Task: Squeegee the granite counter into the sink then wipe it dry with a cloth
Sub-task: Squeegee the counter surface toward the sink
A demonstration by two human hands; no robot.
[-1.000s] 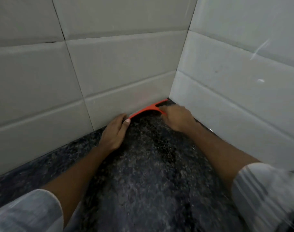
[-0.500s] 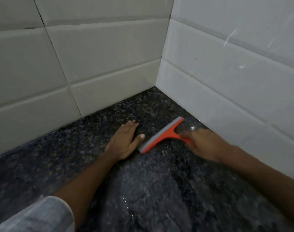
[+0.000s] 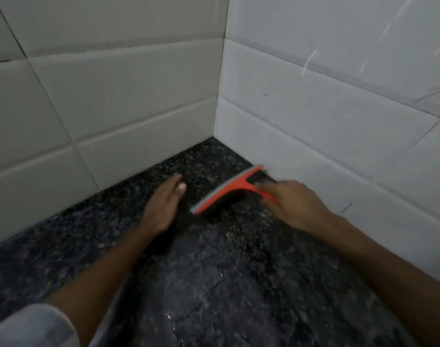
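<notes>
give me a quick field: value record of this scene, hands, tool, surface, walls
left hand: left hand flat on the counter, fingers straight, holds nothing
right hand: right hand grips the squeegee handle
tool: squeegee, orange with a grey blade, near the right wall, apart from the left hand
surface: counter, dark speckled granite, some glints of wet
walls: tiles, pale, meeting in a corner
sink: not in view
cloth: not in view
</notes>
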